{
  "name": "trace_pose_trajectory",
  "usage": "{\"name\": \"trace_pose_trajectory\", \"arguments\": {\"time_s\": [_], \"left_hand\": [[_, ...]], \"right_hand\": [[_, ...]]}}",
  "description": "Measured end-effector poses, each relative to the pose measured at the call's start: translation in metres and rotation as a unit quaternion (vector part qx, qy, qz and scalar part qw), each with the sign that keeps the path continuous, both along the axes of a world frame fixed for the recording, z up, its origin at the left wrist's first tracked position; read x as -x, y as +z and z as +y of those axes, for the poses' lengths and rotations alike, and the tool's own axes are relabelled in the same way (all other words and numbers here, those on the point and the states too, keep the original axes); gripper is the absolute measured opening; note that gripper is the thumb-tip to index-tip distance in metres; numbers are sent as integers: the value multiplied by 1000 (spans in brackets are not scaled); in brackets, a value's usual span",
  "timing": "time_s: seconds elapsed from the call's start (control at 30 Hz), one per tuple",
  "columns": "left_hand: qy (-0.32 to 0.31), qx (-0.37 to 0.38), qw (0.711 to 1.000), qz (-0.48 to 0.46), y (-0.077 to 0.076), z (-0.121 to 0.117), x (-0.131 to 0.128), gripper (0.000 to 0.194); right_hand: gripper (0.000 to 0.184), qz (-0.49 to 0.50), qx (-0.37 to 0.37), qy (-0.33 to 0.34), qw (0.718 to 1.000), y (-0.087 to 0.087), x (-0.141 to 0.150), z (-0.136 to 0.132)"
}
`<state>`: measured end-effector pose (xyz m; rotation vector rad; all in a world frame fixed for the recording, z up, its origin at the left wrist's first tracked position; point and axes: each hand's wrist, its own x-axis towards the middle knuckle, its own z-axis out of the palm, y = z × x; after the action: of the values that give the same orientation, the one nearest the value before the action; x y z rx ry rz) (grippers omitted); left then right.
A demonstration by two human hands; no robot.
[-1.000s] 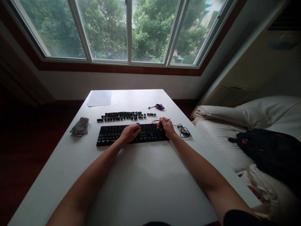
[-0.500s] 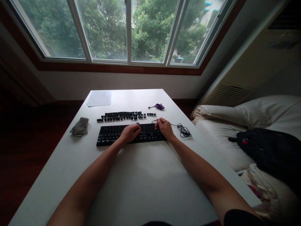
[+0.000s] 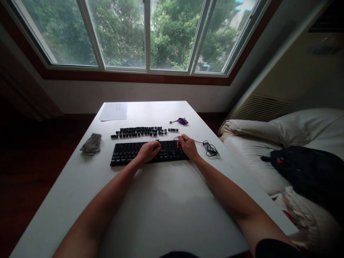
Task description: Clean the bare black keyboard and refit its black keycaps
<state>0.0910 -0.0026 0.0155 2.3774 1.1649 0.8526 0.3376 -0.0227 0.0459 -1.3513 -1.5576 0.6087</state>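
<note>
The slim dark tool poking past the right hand (image 3: 188, 146) a second ago is hidden now; its grip has probably turned. That hand and the left hand (image 3: 148, 152) curl narrowly over the black keyboard (image 3: 170, 151) on the white surface (image 3: 172, 200); I can't tell what either holds.

place: room in a home | pale padded seat (image 3: 247, 143) — likely a sofa, dim there | wide window (image 3: 147, 43), trees (image 3: 172, 43) outside | reddish floor (image 3: 29, 182) | white table (image 3: 172, 200)
</note>
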Motion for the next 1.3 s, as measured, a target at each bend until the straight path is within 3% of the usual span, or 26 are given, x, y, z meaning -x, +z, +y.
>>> {"name": "trace_pose_trajectory", "arguments": {"time_s": [0.4,0.63,0.7,0.8,0.97,1.3], "left_hand": [[0,-1,1000,-1,1,-1,0,13],[-1,0,1000,-1,0,-1,0,13],[1,0,1000,2,1,-1,-1,14],[3,0,1000,0,1,-1,-1,14],[2,3,1000,-5,1,-1,-1,14],[-1,-1,1000,-2,0,0,0,13]], "right_hand": [[46,157,54,-30,986,-20,-12,19],[35,213,42,-2,976,-18,-14,20],[32,175,35,1,984,-17,-15,19],[28,42,-1,-17,999,-13,-18,17],[28,-141,-48,-47,988,-5,-19,12],[28,-238,-55,-32,969,-4,-26,12]]}}
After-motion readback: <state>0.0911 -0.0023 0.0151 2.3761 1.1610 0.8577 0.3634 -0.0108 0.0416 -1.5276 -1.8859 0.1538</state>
